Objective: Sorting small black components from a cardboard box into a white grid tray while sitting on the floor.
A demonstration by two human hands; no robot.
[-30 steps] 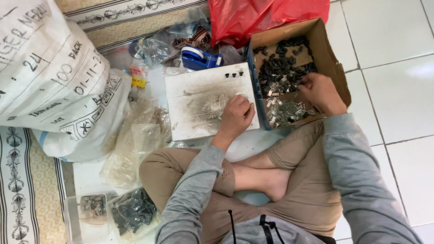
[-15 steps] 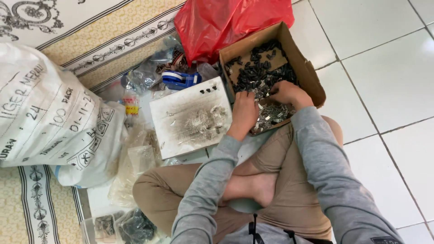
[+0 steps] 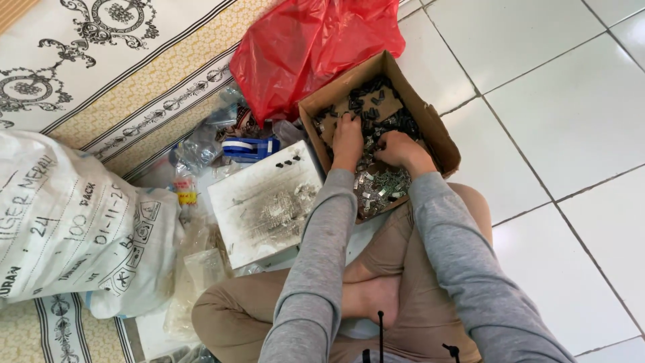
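A red plastic bag (image 3: 309, 47) lay at top centre. The cardboard box (image 3: 440, 134) was brown. The rug (image 3: 80, 67), upper left, showed black scrolls on cream with yellow bands. The sleeves (image 3: 316, 269) were grey.

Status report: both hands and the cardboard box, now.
Left hand and right hand both down in brown cardboard box, among small dark and silvery metal pieces. Grip unclear. Nothing blocking.
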